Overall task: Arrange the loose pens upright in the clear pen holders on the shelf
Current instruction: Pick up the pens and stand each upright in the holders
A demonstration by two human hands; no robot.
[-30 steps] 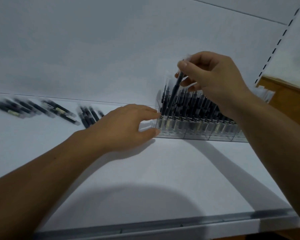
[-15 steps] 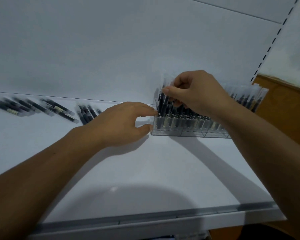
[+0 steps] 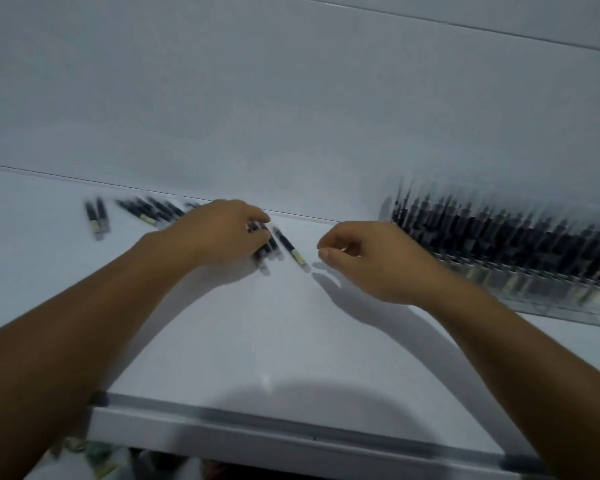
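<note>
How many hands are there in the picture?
2. The left hand rests on loose pens; the right hand hovers empty beside it, left of the pen holder.

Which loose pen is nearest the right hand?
The lone pen lying between the right hand and left hand; other pens sit under or beyond the left hand.

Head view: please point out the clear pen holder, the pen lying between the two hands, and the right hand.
clear pen holder [image 3: 541, 296]: head view, front wall.
pen [image 3: 289, 247]: head view, middle of barrel.
right hand [image 3: 373, 263]: head view, back of hand.
</note>
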